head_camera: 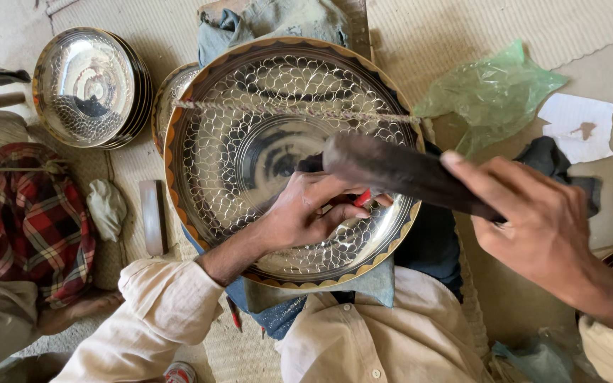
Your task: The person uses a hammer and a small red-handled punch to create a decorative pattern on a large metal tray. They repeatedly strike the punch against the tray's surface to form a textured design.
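I have the big tray (250, 152) propped on my lap, its scale-patterned face toward me, and my left hand (310, 209) is closed around a small red-tipped tool (362, 198), pinched between thumb and fingers with its point set against the metal just right of the plain centre. My right hand (540, 223) is wrapped shut on the end of a dark hammer (399, 170), whose head hangs over the tool. To do this well, I judge that I should keep the tool steady and square to the surface, brace the left wrist on the tray, and strike short and light so that each mark sits in line with the scales already cut; a heavy blow could skid the point across the polished centre. A cord (299, 110) runs across the upper part of the tray and seems to hold it; I keep my swing below it. To the left stands a stack of finished trays (86, 85), with another edge showing behind mine, and a flat block (152, 216) lies on the mat (420, 35) beside a plaid cloth (30, 213). A green bag (491, 92) and a paper scrap (580, 124) lie right, well clear of my elbow, though the hammer hides part of my work.
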